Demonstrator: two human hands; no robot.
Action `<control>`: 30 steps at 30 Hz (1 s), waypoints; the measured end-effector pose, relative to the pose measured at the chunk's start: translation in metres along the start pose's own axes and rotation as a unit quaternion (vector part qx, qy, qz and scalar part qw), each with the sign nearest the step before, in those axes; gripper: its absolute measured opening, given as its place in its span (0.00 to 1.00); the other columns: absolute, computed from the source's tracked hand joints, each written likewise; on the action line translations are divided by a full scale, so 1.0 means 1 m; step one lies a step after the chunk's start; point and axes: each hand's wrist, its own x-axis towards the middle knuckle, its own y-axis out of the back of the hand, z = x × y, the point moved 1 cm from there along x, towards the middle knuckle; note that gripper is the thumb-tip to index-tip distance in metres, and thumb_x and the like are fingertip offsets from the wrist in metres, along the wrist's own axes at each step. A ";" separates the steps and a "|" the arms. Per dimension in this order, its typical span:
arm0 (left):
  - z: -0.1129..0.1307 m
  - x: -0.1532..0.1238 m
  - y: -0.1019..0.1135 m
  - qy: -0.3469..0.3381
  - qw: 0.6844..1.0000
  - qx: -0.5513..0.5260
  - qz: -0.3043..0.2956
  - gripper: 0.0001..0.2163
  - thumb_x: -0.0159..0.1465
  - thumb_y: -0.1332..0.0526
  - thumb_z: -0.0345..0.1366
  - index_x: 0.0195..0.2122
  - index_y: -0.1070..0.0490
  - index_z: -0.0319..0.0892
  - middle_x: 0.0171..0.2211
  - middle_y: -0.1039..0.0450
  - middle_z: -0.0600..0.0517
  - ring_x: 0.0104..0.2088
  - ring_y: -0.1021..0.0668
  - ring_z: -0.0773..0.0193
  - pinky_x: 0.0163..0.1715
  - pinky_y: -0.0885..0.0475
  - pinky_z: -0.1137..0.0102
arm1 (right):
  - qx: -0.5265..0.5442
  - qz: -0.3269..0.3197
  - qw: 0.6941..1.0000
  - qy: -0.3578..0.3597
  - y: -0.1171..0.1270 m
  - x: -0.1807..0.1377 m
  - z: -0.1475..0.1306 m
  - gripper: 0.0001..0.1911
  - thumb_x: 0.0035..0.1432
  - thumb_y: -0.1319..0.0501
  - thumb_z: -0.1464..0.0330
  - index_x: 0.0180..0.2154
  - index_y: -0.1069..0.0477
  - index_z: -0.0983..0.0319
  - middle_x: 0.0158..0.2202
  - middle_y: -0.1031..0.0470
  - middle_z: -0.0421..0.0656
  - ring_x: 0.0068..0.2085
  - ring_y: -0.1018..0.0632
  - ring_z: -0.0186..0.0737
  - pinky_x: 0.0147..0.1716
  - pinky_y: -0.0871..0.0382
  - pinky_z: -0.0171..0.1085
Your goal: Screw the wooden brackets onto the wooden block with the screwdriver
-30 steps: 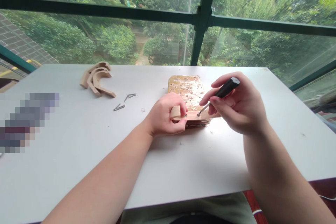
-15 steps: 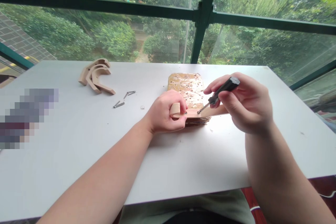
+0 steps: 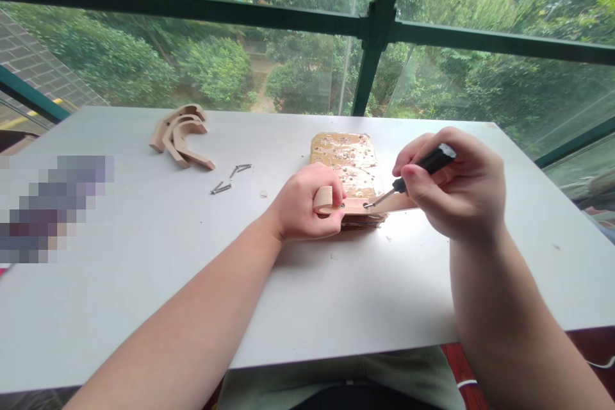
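Note:
My left hand (image 3: pixel 312 205) is closed around the curled end of a light wooden hook (image 3: pixel 354 206), pressing it against the near edge of a block (image 3: pixel 343 157) whose top is wrapped in brown tape and dotted with holes. In my right hand (image 3: pixel 451 186) is a screwdriver (image 3: pixel 435 159) with a black handle, held at a slant between thumb and fingers. Its tip is at the right-hand hole of the wooden hook; a second hole shows beside my left fingers. The hook's far end runs behind my right hand.
Several curved wooden hooks (image 3: pixel 185 138) lie stacked at the back left of the white table (image 3: pixel 269 307). Several screws (image 3: pixel 221 188) rest nearer, in two small groups. A blurred-out patch (image 3: pixel 57 211) covers the left edge. A green-framed window (image 3: pixel 375 32) stands behind the table.
My right hand and the screwdriver have shifted slightly right, and the screwdriver's handle leans lower. The left hand keeps its grip on the hook. The whole view has moved a little.

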 end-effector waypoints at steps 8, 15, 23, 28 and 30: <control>-0.001 0.000 0.000 -0.009 1.000 -0.006 0.002 0.09 0.48 0.35 0.26 0.29 0.31 0.44 0.34 0.22 0.52 0.38 0.22 0.58 0.45 0.26 0.61 | 0.017 0.035 0.998 0.047 0.000 0.000 0.011 0.08 0.58 0.32 0.67 0.41 0.25 0.57 0.29 0.24 0.39 0.31 0.19 0.40 0.28 0.25 0.40; 0.000 0.000 0.000 -0.006 1.000 -0.001 0.001 0.08 0.48 0.35 0.26 0.28 0.31 0.44 0.33 0.22 0.52 0.38 0.23 0.58 0.43 0.27 0.61 | 0.036 0.019 0.996 0.083 -0.003 -0.001 0.012 0.14 0.58 0.31 0.68 0.47 0.27 0.53 0.30 0.23 0.39 0.31 0.18 0.42 0.27 0.23 0.42; 0.000 0.001 0.000 -0.012 1.000 -0.002 0.000 0.09 0.48 0.35 0.26 0.28 0.31 0.44 0.33 0.22 0.52 0.38 0.22 0.58 0.44 0.27 0.61 | 0.052 -0.009 0.996 0.076 -0.004 -0.001 0.008 0.10 0.62 0.34 0.64 0.46 0.27 0.54 0.30 0.25 0.41 0.30 0.21 0.41 0.27 0.27 0.42; 0.000 0.001 0.000 -0.011 1.000 -0.001 -0.002 0.08 0.48 0.35 0.26 0.28 0.31 0.44 0.33 0.22 0.52 0.38 0.22 0.58 0.43 0.27 0.61 | 0.094 -0.028 0.994 0.037 -0.003 -0.004 0.004 0.11 0.64 0.37 0.64 0.48 0.27 0.55 0.34 0.23 0.43 0.32 0.20 0.41 0.22 0.31 0.39; 0.000 0.001 0.000 -0.011 1.000 -0.002 -0.001 0.08 0.48 0.35 0.26 0.28 0.31 0.44 0.33 0.22 0.52 0.38 0.22 0.58 0.43 0.27 0.62 | 0.098 -0.030 0.994 0.032 -0.003 -0.004 0.003 0.10 0.64 0.37 0.66 0.48 0.27 0.55 0.33 0.24 0.43 0.33 0.19 0.42 0.21 0.30 0.38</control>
